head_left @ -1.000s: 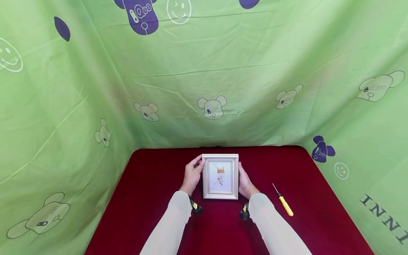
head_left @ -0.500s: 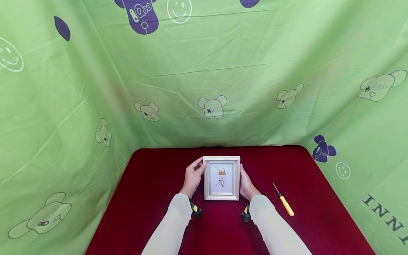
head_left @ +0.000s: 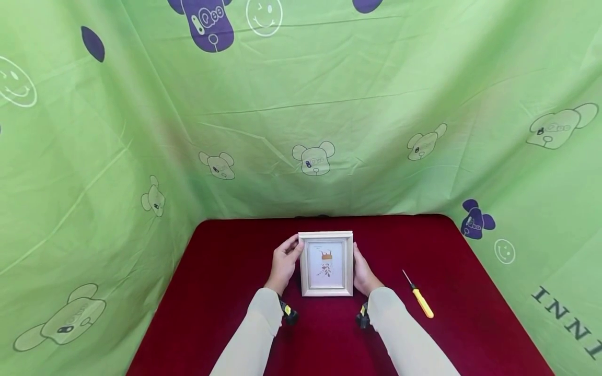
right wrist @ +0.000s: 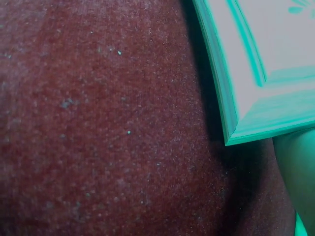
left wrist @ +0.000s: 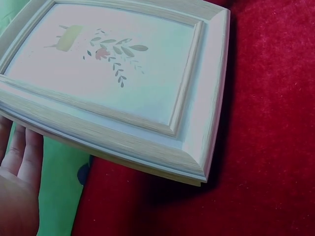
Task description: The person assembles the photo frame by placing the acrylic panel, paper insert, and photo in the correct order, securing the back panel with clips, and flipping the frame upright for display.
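Note:
A pale wooden picture frame [head_left: 326, 292] stands tilted up in the middle of the head view. Behind its front is a white print [head_left: 325, 265] with a brown pot-like shape and leafy sprigs. My left hand [head_left: 282, 263] grips the upper left side, thumb near the front edge and other fingertips partly hidden. Along the right side my right hand [head_left: 364, 272] holds the frame, its fingers mostly out of sight behind. The left wrist view shows fingers [left wrist: 30, 155] passing under the frame's edge. In the right wrist view, one frame corner [right wrist: 234, 132] hangs above the cloth, casting a shadow.
To the right of the right hand lies a screwdriver [head_left: 421, 302] with a yellow handle, its tip pointing away. Dark red cloth [head_left: 226, 271] covers the table. A green printed curtain [head_left: 263, 188] encloses the back and both sides.
Both hands still hold the picture frame. It has come slightly lower in the head view and its tilt has shifted a little. The screwdriver stays where it was.

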Demonstrator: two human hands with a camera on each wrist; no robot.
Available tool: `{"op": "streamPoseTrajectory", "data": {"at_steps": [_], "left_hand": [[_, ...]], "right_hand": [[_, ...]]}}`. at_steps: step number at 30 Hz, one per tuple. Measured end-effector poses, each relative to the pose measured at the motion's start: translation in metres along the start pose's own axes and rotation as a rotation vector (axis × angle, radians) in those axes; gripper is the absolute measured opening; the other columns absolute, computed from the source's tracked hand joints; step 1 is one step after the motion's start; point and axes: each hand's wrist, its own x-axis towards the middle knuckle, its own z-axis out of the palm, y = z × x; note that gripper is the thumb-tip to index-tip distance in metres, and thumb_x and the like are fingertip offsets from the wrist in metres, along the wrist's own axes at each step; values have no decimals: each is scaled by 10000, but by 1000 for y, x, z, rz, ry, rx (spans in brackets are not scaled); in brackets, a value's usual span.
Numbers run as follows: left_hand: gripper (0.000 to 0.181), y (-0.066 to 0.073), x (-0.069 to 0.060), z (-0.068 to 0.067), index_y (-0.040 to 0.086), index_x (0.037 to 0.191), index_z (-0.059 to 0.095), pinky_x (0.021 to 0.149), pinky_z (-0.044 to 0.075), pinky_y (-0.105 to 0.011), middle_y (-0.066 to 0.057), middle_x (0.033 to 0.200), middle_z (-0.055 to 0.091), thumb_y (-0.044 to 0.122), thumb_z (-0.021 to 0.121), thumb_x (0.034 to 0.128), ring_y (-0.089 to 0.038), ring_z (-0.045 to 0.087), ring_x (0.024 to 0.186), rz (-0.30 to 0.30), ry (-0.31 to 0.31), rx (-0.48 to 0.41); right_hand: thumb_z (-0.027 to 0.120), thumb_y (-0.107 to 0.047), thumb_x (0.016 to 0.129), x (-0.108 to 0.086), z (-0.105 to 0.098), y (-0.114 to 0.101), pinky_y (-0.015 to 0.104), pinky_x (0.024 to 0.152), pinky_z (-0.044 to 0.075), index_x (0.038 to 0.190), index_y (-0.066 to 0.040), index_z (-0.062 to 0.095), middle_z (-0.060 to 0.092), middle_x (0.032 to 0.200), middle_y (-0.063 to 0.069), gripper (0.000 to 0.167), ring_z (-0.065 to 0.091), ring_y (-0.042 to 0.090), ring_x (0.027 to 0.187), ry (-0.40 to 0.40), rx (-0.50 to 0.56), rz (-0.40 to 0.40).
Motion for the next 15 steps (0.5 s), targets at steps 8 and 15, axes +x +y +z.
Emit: {"op": "streamPoseTrajectory", "data": {"at_steps": [8,15], "left_hand": [[376,-25,9,-1,-40,1276,602,784,518,-238,-129,1032,677,92,669,930,-132,608,927,-17,-3,8],[404,-33,9,-1,16,1294,610,814,515,-264,-121,1066,675,213,659,944,-168,610,974,2,12,78]], "right_hand": [[274,-670,969,-2,0,-1,371,1140,94,1556,-125,188,245,1550,122,806,188,193,1390,-6,-6,-4],[197,-620,1005,-9,-4,1,490,1117,192,1539,-77,181,283,1506,211,762,285,306,1351,-53,-33,59]]}}
